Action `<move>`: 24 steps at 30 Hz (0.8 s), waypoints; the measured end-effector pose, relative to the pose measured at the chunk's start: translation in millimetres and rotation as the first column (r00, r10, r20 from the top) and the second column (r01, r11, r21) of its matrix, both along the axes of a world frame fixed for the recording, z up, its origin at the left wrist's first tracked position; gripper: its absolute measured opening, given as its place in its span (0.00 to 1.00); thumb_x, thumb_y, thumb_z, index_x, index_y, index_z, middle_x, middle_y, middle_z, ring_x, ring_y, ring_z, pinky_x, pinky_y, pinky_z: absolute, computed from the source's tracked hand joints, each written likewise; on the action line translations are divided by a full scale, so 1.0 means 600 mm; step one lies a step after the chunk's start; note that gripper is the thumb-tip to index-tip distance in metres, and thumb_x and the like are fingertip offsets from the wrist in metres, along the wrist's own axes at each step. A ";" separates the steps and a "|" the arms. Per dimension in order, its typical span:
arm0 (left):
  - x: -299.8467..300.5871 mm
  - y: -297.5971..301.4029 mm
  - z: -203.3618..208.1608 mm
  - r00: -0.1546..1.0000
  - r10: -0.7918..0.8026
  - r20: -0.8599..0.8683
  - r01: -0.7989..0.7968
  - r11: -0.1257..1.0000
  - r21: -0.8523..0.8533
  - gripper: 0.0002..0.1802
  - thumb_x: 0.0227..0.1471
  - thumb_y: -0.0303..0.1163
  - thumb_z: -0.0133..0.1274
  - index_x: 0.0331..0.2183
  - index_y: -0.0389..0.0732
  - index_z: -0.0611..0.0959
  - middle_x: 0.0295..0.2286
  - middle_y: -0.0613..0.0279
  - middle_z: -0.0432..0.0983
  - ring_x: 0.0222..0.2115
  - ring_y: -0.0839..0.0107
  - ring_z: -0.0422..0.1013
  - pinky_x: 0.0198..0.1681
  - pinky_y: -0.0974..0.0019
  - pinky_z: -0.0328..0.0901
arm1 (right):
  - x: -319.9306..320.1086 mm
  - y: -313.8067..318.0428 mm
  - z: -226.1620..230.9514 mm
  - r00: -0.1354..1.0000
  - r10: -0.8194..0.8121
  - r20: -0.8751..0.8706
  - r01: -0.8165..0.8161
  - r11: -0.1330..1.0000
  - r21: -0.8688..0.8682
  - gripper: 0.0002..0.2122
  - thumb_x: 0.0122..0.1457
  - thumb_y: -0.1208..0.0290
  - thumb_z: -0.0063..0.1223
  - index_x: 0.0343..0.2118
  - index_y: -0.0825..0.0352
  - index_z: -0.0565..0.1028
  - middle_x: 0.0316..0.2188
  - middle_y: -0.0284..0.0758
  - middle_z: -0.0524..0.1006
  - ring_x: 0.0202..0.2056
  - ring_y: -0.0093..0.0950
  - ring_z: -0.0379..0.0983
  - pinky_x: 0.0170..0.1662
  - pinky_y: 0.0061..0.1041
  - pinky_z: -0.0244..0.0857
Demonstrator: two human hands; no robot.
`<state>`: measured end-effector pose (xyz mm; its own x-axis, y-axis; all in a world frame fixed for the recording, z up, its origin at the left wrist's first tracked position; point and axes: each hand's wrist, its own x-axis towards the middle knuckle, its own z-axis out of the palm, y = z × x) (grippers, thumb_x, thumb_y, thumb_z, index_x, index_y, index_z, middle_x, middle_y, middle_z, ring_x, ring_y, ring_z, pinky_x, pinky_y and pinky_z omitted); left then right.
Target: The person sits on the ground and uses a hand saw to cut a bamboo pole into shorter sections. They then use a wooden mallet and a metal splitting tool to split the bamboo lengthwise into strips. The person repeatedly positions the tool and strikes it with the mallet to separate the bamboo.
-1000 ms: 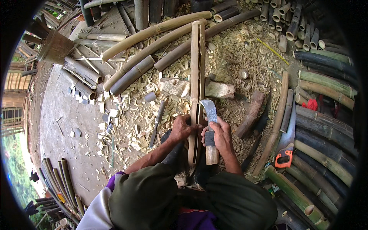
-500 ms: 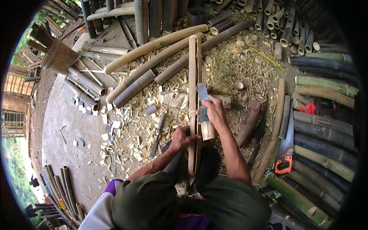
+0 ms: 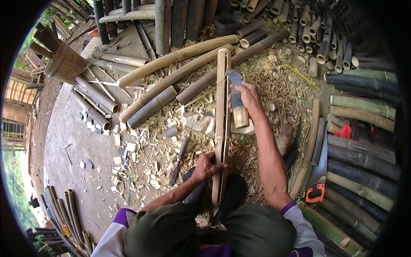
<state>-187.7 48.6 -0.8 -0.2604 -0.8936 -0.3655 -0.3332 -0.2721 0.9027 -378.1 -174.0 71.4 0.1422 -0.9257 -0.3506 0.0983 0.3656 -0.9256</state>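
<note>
A long bamboo pole (image 3: 221,94) runs away from between my knees, with a dark lengthwise slot along its right side. My left hand (image 3: 206,167) is closed on its near part, thumb lying across the top. Beside the pole's far half, my right hand (image 3: 250,99) grips a short-bladed knife (image 3: 241,117). Its grey blade points away from me, dark wrapping covers the middle, and the pale wooden butt points back toward me. The blade is close to the pole's right side; I cannot tell whether they touch. A pale wood block (image 3: 199,123) lies under the pole.
Wood chips (image 3: 147,150) cover the ground around the pole. A dark chisel-like tool (image 3: 180,159) lies left of my left hand. Thick bamboo lengths (image 3: 177,55) lie ahead. On the right are an orange-handled saw (image 3: 316,192) and stacked bamboo (image 3: 364,150).
My right hand has moved farther away from me along the pole, carrying the knife with it. My left hand still holds the pole, which sits slightly lower in view.
</note>
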 end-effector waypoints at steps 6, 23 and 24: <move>-0.005 -0.003 0.017 0.997 0.021 -0.077 -0.017 0.999 0.051 0.25 0.46 0.44 0.70 0.40 0.35 0.86 0.25 0.52 0.83 0.26 0.69 0.78 0.34 0.59 0.72 | 0.001 -0.111 0.024 0.998 -0.020 -0.067 0.018 1.000 -0.023 0.11 0.63 0.73 0.43 0.43 0.75 0.72 0.21 0.45 0.80 0.16 0.35 0.77 0.17 0.37 0.75; 0.001 -0.013 -0.002 0.968 0.092 -0.235 -0.052 0.984 0.169 0.34 0.46 0.41 0.72 0.50 0.30 0.80 0.38 0.52 0.83 0.40 0.66 0.78 0.50 0.59 0.71 | -0.011 0.377 0.059 0.998 0.027 -0.051 -0.018 0.986 0.166 0.17 0.71 0.64 0.41 0.53 0.73 0.71 0.29 0.38 0.78 0.23 0.25 0.77 0.22 0.24 0.75; 0.002 -0.014 -0.004 0.960 0.119 -0.254 -0.082 0.985 0.154 0.35 0.46 0.41 0.72 0.51 0.30 0.79 0.40 0.51 0.83 0.40 0.65 0.78 0.50 0.59 0.71 | -0.008 0.403 0.054 0.993 0.054 -0.100 -0.036 0.983 0.181 0.16 0.71 0.64 0.41 0.51 0.73 0.72 0.29 0.37 0.78 0.23 0.24 0.76 0.24 0.24 0.74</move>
